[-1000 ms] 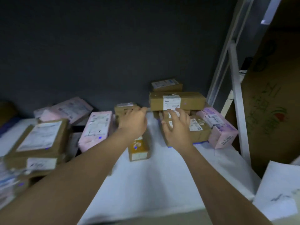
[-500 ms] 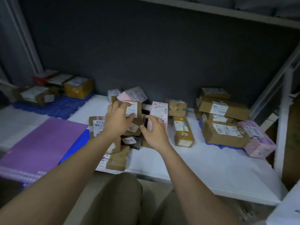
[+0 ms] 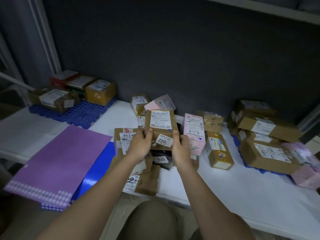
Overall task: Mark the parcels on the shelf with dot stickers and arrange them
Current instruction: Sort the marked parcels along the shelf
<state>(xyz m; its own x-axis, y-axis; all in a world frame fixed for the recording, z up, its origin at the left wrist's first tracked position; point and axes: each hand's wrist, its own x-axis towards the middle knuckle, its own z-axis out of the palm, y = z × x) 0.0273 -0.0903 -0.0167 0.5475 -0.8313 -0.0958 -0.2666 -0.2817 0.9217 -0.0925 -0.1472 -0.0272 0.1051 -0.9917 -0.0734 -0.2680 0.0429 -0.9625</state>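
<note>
A flat brown parcel point(image 3: 161, 125) with a white label, a "002" tag and a blue dot is held tilted above the middle pile. My left hand point(image 3: 140, 144) grips its lower left edge and my right hand point(image 3: 181, 148) grips its lower right edge. Below it lie more brown parcels point(image 3: 147, 181) and a dark packet tagged "9665" point(image 3: 161, 160). A pink parcel point(image 3: 194, 134) marked "1-2" with a blue dot stands just to the right. A purple sticker sheet point(image 3: 57, 163) lies over a blue sheet point(image 3: 97, 170) at the left.
The white shelf point(image 3: 233, 193) has a dark back wall. A blue grid mat point(image 3: 78, 113) at the back left carries several boxes. Stacked brown parcels point(image 3: 266, 153) and a pink one point(image 3: 306, 172) sit at the right. My knee point(image 3: 150, 220) is below the shelf edge.
The view swung left from the right stack to the middle pile. Both hands moved there and have taken hold of the flat brown parcel and lifted it.
</note>
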